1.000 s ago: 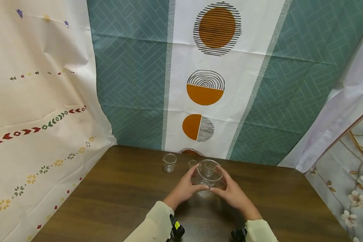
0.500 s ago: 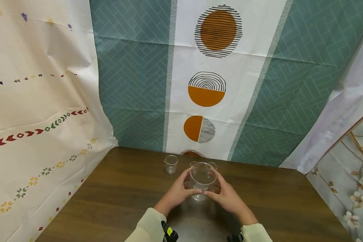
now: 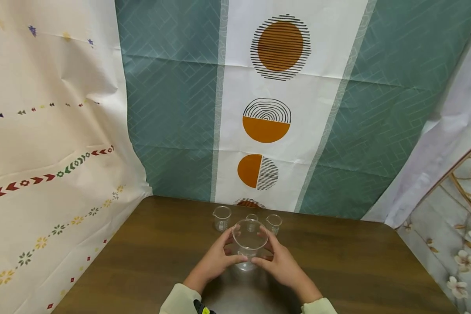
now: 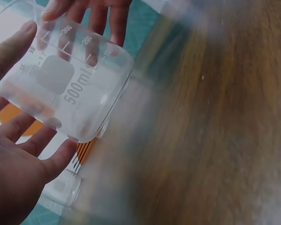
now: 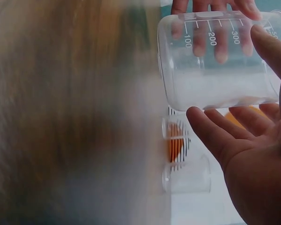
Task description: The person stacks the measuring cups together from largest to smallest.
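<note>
Head view: the left hand and right hand are both clamped round the large glass beaker, at its 8 and 4 o'clock, thumbs near each other on the 6 o'clock side. It looks upright; whether it touches the tabletop I cannot tell. From it, the left small beaker stands at 10 o'clock, the middle small beaker at 12 and the right small beaker between 1 and 2. The step in hand seems to be positioning the large beaker two-handed; the next move likely calls for a level, even hold, clear of the small ones. The tabletop is dark, grained wood. A teal-and-white cloth hangs at 12, a cream cloth at 10, a floral cloth around 3.
</note>
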`<state>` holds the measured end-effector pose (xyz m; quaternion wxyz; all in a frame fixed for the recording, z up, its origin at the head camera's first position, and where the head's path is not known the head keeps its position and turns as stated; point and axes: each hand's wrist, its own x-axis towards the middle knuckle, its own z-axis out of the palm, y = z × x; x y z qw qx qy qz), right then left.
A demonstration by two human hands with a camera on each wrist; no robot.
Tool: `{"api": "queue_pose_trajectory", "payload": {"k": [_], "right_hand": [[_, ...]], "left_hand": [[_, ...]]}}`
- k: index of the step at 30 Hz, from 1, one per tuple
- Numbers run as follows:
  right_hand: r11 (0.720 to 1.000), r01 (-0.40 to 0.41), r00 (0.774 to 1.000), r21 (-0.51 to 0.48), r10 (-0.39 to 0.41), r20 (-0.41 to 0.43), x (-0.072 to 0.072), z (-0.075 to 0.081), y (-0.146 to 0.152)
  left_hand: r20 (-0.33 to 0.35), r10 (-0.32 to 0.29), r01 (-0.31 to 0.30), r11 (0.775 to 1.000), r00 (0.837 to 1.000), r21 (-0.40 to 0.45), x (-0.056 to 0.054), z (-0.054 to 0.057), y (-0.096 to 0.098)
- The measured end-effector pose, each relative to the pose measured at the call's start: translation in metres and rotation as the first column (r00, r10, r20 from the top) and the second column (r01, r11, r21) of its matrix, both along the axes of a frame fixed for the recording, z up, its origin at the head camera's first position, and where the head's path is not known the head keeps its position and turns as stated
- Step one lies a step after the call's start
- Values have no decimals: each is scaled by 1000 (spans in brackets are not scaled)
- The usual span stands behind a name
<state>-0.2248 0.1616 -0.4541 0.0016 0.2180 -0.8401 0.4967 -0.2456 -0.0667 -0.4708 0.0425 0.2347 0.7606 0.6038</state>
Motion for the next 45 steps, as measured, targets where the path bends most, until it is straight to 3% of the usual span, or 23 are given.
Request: {"api": "queue_pose_trajectory", "payload": {"k": [4, 14, 27, 45], "right_hand": [[1000, -24, 1000, 11, 24, -4, 1, -2, -11], [1000, -1, 999, -14, 1, -54, 6, 3, -28], [1000, -21, 998, 10, 22, -58, 6, -12, -55], [1000, -24, 998, -9, 23, -65, 7, -19, -93]], "left_hand": [[15, 7, -7, 1000, 1000, 19, 4, -4, -11], [34, -15, 13, 998, 999, 61, 1, -5, -24], [70, 13, -18, 998, 997, 67, 8, -12, -57], [68, -21, 16, 998, 997, 69, 12, -17, -98]]}}
